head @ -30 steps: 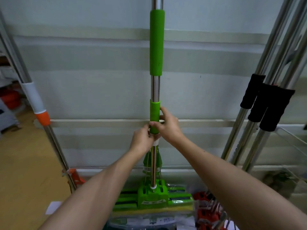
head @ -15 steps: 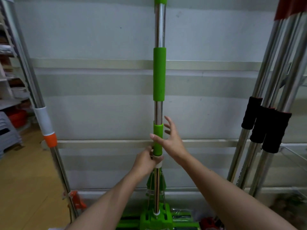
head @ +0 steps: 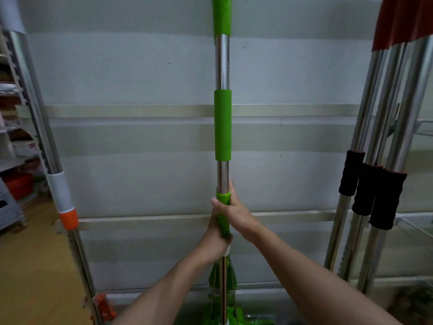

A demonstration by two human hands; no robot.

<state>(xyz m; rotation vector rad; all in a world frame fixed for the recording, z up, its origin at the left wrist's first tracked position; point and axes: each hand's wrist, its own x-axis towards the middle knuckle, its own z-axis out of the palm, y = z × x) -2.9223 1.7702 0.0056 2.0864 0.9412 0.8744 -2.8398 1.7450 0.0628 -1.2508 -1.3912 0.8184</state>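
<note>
Head view: green mop pole (head: 222, 125) upright, long axis vertical

One mop (head: 222, 125), one orange-collared pole (head: 68, 219), three black-gripped poles (head: 366, 188).

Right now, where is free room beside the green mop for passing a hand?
Two open gaps: between the green mop pole and the orange-collared pole on the left, and between it and the black-grip poles on the right. The black-grip poles stand crowded together.

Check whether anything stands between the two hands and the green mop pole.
Nothing visible does. The left hand and right hand both grip the mop pole at its lower green sleeve, right above left.
</note>
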